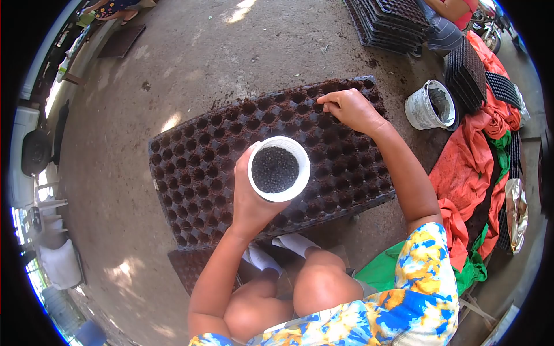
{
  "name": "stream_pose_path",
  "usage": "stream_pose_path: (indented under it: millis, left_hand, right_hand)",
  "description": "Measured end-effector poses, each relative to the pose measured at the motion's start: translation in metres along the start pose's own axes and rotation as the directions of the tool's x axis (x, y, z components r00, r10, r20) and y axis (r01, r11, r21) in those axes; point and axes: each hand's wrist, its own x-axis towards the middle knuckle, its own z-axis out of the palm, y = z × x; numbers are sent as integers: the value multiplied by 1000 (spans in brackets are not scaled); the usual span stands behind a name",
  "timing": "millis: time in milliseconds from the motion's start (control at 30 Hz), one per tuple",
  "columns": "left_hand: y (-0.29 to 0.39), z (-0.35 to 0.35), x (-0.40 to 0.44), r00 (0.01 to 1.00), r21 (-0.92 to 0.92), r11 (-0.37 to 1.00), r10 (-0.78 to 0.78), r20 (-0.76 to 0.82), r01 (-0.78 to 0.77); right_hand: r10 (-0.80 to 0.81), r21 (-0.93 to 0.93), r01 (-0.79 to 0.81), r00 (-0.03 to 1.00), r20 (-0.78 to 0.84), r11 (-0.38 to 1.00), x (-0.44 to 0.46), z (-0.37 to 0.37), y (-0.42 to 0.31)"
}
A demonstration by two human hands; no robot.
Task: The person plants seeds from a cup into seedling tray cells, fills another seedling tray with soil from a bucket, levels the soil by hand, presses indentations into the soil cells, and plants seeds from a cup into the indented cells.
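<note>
My left hand (252,203) is wrapped round a white plastic cup (299,180), held upright over the tray. Small dark round seeds (275,169) fill much of the cup. Below it lies a black seedling tray (199,173) with rows of round cells, brown soil in and around them. My right hand (353,109) is above the tray's far right part, thumb and index finger pinched together over the cells. Whatever sits between those fingertips, if anything, is too small to make out.
A whitish, stained bucket (428,106) stands right of the tray. Stacked black trays (386,23) rise at the back, near another person (447,26). More trays (466,75) and a red-orange tarp (464,167) lie along the right. A second person (118,8) appears at the far left.
</note>
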Motion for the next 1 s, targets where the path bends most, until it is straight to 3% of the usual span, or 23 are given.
stream_pose_path:
  millis: [167,267,400,500,600,700,900,1000]
  left_hand:
    - [-1,-1,0,1000,73,997,-4,22,2]
    - [0,1,0,1000,-9,1000,-1,-8,1]
    - [-2,1,0,1000,-21,1000,-12,-8,12]
    - [-1,1,1,1000,26,1000,3,26,-3]
    - [-1,6,0,997,55,998,39,72,-43]
    - [6,9,3,988,181,972,139,64,-148]
    - [8,9,2,978,156,972,157,135,-178]
    - [7,9,-2,988,76,993,79,135,-90]
  right_hand:
    - [20,32,-19,999,-30,999,0,-3,-2]
    - [41,46,-40,999,-21,998,-3,-9,-9]
    - [-20,22,18,997,81,1000,-14,-7,-12]
    - [-178,43,190,963,-204,981,-29,-18,-36]
    - [-419,99,434,896,-145,895,-49,-12,-78]
    - [-527,-222,505,849,-45,834,-65,6,-101]
    - [-552,-283,590,807,208,756,-77,34,-117]
    - [-539,-133,551,834,118,824,-77,29,-113]
